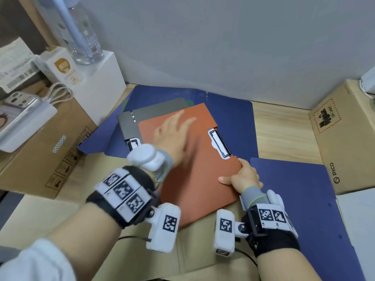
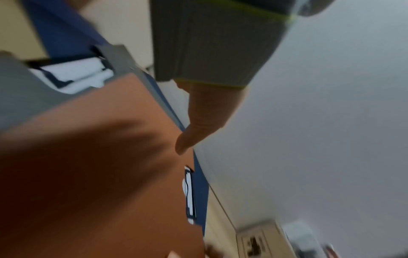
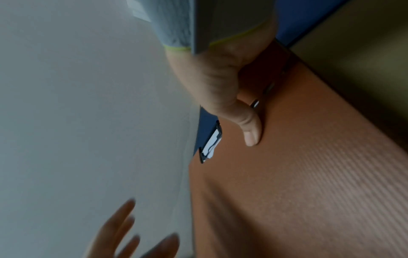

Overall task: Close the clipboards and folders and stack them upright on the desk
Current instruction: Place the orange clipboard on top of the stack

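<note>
Pinching the thin, stiff orange clipboard folder (image 1: 194,165) at its near-right edge, right hand (image 1: 244,177) grips; left hand (image 1: 172,134) hovers flat-open, holding nothing.

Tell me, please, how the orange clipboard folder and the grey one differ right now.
The orange folder lies on top, the grey folder partly beneath it. The right hand grips the orange folder's edge; no hand holds the grey one. Both are closed, with a clip showing.
</note>
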`<state>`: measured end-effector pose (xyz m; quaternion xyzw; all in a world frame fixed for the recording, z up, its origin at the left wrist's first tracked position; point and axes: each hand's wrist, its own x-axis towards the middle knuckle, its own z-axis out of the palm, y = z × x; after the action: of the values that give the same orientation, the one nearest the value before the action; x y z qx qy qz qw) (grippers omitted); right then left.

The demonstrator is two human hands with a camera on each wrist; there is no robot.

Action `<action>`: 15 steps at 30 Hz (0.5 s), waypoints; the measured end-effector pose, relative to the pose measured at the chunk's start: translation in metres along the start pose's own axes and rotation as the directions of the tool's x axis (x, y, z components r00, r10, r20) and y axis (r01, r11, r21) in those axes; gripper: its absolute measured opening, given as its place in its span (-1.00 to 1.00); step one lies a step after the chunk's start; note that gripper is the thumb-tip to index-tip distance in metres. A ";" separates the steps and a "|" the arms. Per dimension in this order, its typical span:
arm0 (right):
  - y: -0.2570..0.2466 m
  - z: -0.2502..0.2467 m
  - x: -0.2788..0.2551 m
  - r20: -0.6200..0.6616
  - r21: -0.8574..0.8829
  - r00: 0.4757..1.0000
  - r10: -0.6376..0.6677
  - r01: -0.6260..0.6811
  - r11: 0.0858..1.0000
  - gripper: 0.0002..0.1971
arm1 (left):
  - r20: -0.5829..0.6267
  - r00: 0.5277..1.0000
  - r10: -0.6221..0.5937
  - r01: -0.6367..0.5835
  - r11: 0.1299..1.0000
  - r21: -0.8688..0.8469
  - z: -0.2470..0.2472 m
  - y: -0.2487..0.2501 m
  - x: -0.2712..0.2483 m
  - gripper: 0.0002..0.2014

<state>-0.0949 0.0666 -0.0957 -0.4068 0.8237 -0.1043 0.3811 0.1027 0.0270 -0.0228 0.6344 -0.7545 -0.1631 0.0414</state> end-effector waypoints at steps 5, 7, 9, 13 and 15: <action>-0.010 -0.015 -0.007 -0.227 0.137 0.973 -0.037 0.069 0.988 -0.61 | 0.120 0.921 0.371 -0.390 0.870 0.302 -0.014 0.042 0.033 -0.24; -0.018 -0.030 -0.017 -0.298 0.142 0.947 -0.121 0.169 0.975 -0.69 | 0.192 0.884 0.426 -0.467 0.810 0.354 -0.015 0.055 0.043 -0.25; -0.030 -0.047 -0.028 -0.333 0.142 0.915 -0.228 0.288 0.947 -0.77 | 0.241 0.853 0.462 -0.521 0.743 0.420 -0.021 0.066 0.049 -0.34; -0.053 -0.067 -0.044 -0.433 0.002 0.799 -0.418 0.465 0.886 -0.65 | 0.241 0.901 0.360 -0.429 0.820 0.380 -0.048 0.074 0.052 -0.50; -0.064 -0.070 -0.048 -0.537 -0.053 0.699 -0.472 0.530 0.846 -0.45 | 0.134 0.952 0.274 -0.299 0.926 0.231 -0.065 0.065 0.053 -0.56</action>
<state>-0.0889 0.0511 0.0095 -0.5497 0.7470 -0.3555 0.1164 0.0488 -0.0280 0.0508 0.5085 -0.8547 -0.0908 -0.0526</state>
